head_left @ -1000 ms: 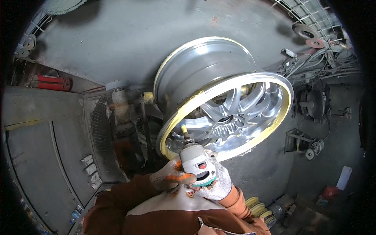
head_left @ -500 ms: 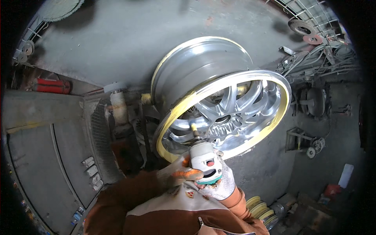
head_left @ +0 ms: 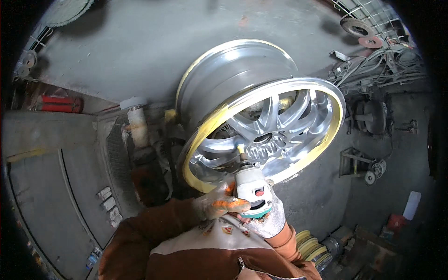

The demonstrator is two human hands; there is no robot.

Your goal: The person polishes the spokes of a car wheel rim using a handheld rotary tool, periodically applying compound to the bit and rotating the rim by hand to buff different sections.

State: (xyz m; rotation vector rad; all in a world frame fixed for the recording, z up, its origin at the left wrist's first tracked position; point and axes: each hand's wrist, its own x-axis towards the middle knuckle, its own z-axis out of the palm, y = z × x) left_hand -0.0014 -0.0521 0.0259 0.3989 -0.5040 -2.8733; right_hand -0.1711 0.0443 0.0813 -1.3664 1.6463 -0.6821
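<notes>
grinder (head_left: 252, 189) shifted right, hands (head_left: 242, 205) lower

A single head-worn fisheye looks steeply down from close above the person's chest at the wheel (head_left: 261, 126) and surrounding workshop floor (head_left: 140, 51), edges bending outward.

a silver multi-spoke alloy wheel (head_left: 266, 121) stands tilted on its mount, its open face rimmed in yellow. a small white handheld power tool (head_left: 252, 189) with a red button and teal base sits just below the wheel's hub, its thin bit reaching in among the lower spokes.
</notes>
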